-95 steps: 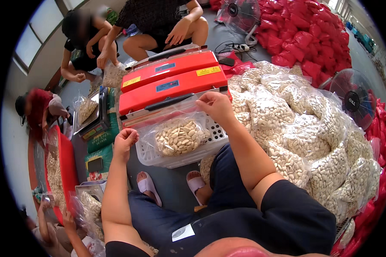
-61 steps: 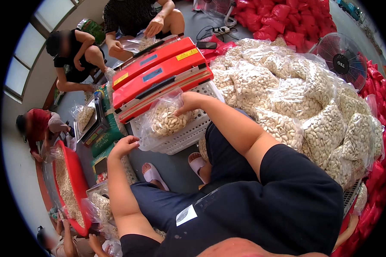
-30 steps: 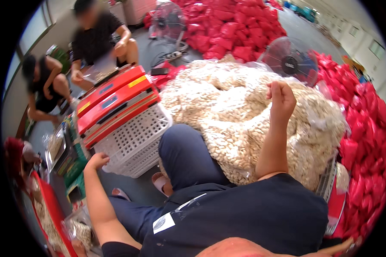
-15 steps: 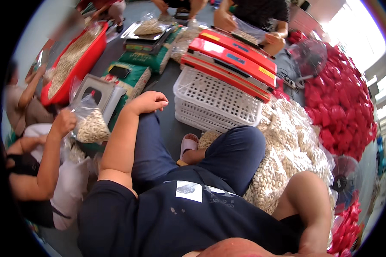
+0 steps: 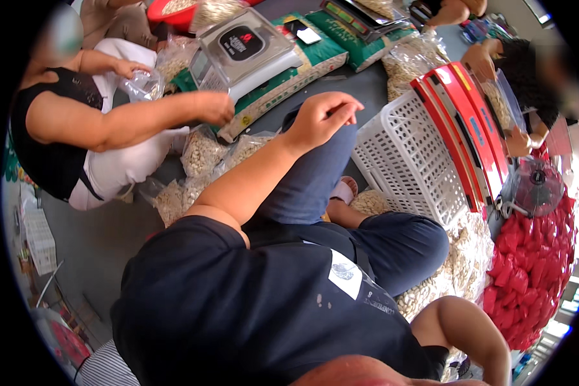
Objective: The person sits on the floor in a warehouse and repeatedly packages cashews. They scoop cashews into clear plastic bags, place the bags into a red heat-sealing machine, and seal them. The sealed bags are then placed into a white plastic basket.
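scale (image 5: 267, 48) has shifted from left of frame to upper middle as the view swung round; white crate (image 5: 399, 154) and red machines (image 5: 479, 138) now sit further right. left hand (image 5: 321, 119) has gone from left of centre to upper middle, over the raised knee (image 5: 315, 177). the co-worker's near hand (image 5: 215, 108), earlier lifting a filled bag at left, now lies blurred below the scale, no bag plain in it. left grip: fingers loosely bent, close together, nothing seen held; cannot tell whether thumb and fingertips press. right hand out of view, its forearm (image 5: 473, 331) bending down at lower right; grip cannot be told. filled seed bags (image 5: 202, 151) lie left of centre, below the scale; more bagged seeds (image 5: 460, 260) heaped at right of centre, beside the other knee. handling, as judged: loose seeds will likely slump inside thin film, so a bag wants a palm under the weight and the other hand gathering the slack neck, rather than a fingertip pinch. left wrist would need turning palm-up first, fingers spread wider. best keep that reach clear of the co-worker's arm.
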Available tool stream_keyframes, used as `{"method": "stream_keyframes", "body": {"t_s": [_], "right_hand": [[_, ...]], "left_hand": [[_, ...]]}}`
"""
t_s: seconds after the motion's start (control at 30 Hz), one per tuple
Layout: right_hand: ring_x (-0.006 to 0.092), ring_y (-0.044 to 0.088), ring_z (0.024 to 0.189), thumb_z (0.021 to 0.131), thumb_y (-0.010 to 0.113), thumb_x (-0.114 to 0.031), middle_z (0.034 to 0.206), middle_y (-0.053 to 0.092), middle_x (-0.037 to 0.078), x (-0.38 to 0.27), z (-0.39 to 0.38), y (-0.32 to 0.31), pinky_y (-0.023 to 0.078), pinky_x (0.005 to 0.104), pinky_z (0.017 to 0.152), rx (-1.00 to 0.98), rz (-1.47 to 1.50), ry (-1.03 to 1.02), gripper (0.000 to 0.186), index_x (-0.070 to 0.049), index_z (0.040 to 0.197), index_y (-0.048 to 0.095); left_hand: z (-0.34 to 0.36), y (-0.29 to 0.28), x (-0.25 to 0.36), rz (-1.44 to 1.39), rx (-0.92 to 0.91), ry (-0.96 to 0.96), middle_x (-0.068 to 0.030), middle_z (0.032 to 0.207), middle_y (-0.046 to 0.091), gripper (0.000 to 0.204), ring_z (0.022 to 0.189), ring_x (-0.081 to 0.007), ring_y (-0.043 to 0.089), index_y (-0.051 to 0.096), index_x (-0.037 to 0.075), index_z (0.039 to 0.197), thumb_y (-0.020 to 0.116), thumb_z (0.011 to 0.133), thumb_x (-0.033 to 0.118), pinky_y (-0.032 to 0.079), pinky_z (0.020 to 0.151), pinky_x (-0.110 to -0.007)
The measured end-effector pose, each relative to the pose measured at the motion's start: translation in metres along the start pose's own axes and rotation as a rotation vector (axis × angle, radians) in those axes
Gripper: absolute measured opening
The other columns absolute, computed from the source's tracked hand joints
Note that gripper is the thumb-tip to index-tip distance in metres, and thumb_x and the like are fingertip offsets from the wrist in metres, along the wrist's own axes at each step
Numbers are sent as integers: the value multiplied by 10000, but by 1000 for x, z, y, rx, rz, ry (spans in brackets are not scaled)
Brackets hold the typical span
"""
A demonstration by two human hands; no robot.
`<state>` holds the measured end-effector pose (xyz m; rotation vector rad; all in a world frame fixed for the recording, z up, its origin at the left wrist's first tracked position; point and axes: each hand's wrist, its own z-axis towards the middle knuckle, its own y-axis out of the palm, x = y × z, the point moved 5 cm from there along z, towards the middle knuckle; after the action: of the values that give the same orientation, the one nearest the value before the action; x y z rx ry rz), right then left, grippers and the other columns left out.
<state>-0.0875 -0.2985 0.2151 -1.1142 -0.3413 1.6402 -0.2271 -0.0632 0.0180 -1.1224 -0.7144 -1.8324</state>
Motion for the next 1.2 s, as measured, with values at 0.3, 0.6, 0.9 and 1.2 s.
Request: {"method": "stream_keyframes", "body": {"t_s": [0.3, 0.6, 0.9, 1.2], "right_hand": [[287, 591, 671, 735, 619, -241, 696, 598, 123, 194, -224, 17, 455, 386, 631, -472, -821, 1570, 355, -172, 1077, 559], [156, 505, 544, 733, 598, -144, 710, 557, 21, 111, 48, 33, 391, 291, 489, -204, 65, 155, 309, -46, 1025, 574], [272, 585, 686, 770, 569, -189, 737, 606, 123, 232, -107, 51, 457, 337, 614, -115, -219, 1033, 206, -86, 941, 622], [113, 597, 622, 790, 545, -57, 670, 612, 75, 228, -170, 5, 462, 237, 570, 770, 65, 1043, 133, -13, 888, 623]], "left_hand": [[-177, -169, -101, 933, 285, -451, -152, 971, 537, 415, 903, -276, 520, 471, 8, 1082, 615, 712, 129, 419, 782, -334], [-177, -158, -164, 1628, -100, -771, -174, 1262, 350, 1011, 1165, -315, 349, 235, 83, 1305, 795, 494, 313, 279, 960, -426], [-216, -238, -307, 542, 38, -768, -27, 568, 531, 222, 538, -146, 507, 606, 43, 709, 638, 730, 262, 391, 504, -283], [-95, -182, -139, 224, 301, -909, 24, 560, 503, 156, 451, -43, 392, 604, 29, 724, 580, 793, 167, 299, 423, -207]]}}
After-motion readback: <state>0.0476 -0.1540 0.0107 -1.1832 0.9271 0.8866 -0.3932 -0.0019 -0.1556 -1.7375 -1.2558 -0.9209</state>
